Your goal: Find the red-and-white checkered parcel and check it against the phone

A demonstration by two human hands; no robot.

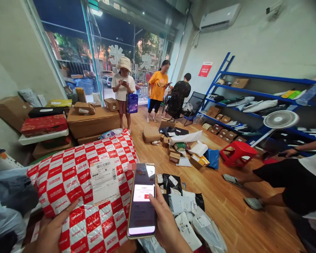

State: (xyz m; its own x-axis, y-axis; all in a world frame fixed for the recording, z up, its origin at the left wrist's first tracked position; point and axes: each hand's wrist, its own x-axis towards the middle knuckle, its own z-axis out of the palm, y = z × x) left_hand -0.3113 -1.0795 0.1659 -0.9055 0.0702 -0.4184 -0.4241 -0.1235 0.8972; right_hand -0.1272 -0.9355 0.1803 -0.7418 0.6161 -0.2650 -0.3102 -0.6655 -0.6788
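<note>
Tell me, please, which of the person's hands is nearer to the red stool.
Right. The right hand holds the phone, lower left of the red stool in view and apart from it; the left hand lies farther left, at the checkered parcel.

The left hand [49, 227] and right hand [165, 220] are bare — the right wrist too, down to the view's lower edge

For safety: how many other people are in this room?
4: hat wearer by the cartons, orange shirt and dark clothes near the chair, white top at right edge; others may be hidden.
</note>
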